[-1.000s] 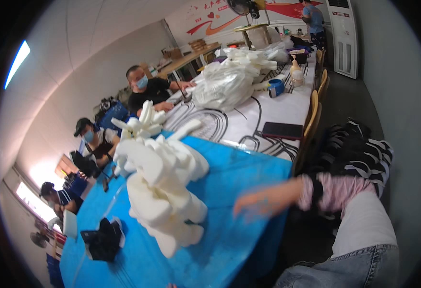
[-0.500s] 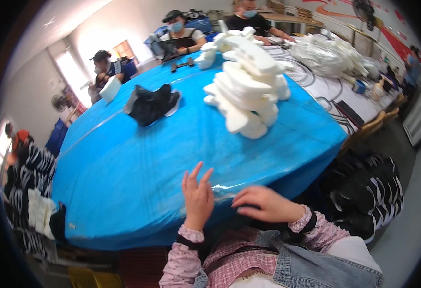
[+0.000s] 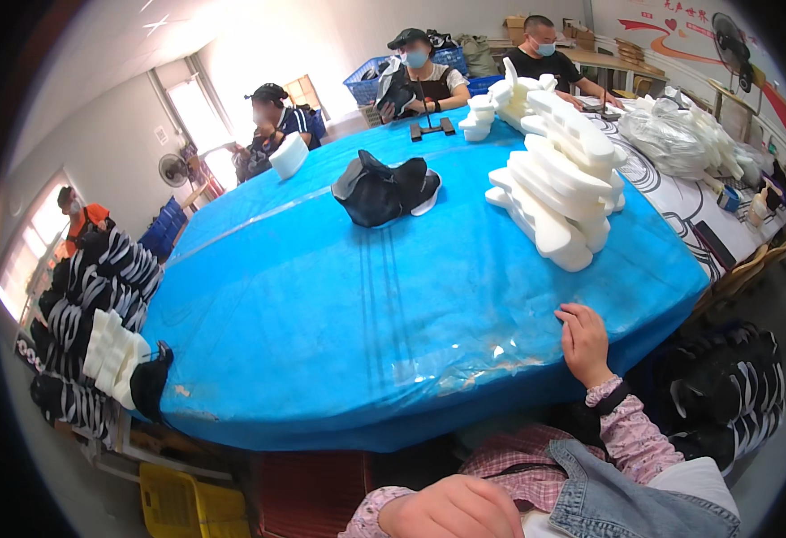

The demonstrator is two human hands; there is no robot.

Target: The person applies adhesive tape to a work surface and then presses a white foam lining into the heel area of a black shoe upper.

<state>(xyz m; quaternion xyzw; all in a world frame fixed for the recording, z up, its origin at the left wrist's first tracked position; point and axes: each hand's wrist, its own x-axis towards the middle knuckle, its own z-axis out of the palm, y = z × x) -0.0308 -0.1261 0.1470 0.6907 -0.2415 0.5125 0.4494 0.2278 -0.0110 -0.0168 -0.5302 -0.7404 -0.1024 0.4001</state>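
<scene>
Where the head view shows the near side of the blue-covered bench [image 3: 321, 314], the right hand [image 3: 586, 345] is at its edge, with fingers loosely bent and grasping nothing visible. The left hand [image 3: 456, 511] is low, before the person's body; its fingers curl under, so I cannot tell if they hold something. White foam pieces [image 3: 554, 179] lie piled beyond the right hand, apart from it. Left of this pile lies a black cloth piece [image 3: 380, 193].

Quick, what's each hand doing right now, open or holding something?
Left hand: back shown; cannot tell whether it's open or closed.
Right hand: loosely open, nothing visible in it.
</scene>
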